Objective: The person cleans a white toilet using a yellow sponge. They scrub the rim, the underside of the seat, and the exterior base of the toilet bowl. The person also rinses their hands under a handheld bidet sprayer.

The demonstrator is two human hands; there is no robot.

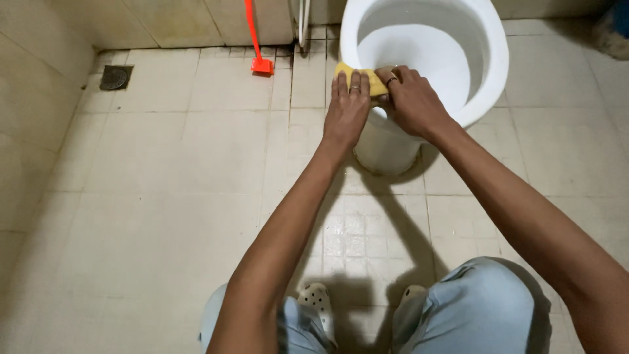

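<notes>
Knees [485, 308] in pale jeans crouch over white clogs [319, 303]. Both hands press a yellow sponge [373, 80] on the toilet rim [501, 72]: left hand [347, 108] flat, right hand [413, 101] curled around it.

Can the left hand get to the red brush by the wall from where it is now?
Probably yes. The left hand lies flat on the yellow sponge at the toilet rim; the red brush stands to its left on the tile floor, with only bare floor between them. It would have to leave the sponge.
</notes>
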